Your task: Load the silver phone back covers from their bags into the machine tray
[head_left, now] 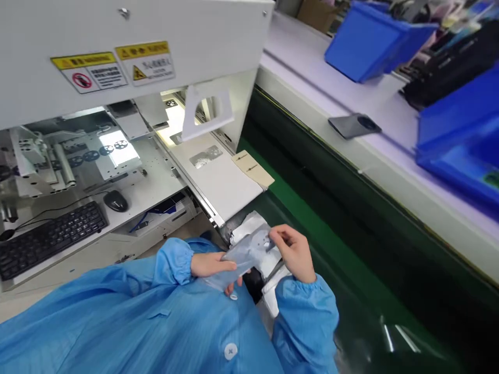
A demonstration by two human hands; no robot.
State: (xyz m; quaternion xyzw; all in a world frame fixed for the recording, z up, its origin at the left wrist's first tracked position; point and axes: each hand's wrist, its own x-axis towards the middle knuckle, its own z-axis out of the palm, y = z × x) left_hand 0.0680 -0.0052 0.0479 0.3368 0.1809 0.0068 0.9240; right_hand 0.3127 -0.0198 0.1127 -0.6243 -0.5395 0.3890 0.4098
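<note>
Much of the translucent grey pouch (244, 255) is hard to read: it is blurred, its lower end disappears under the fingers of the left hand (210, 265), and whether anything lies inside it cannot be told. Small holes or marks show near its upper corner. A pile of white sheets (249, 224) lies just behind and under the pouch, partly covered by both hands, and its lower part is cut off by the right cuff of the blue smock (304, 311).

The pouch sits between the two hands, close to the chest, tilted up from left to right. The left hand is closed on its lower end, thumb on top. The right hand (296, 254) pinches its upper edge between thumb and fingertips.

Beyond the hands, a white machine tray (222, 182) carries a tan card (253, 167) at its corner. A green conveyor belt (312, 208) runs beside it on the right. A keyboard (47, 239) and mouse (115, 200) lie to the left, the keyboard cut off by the frame edge.
</note>
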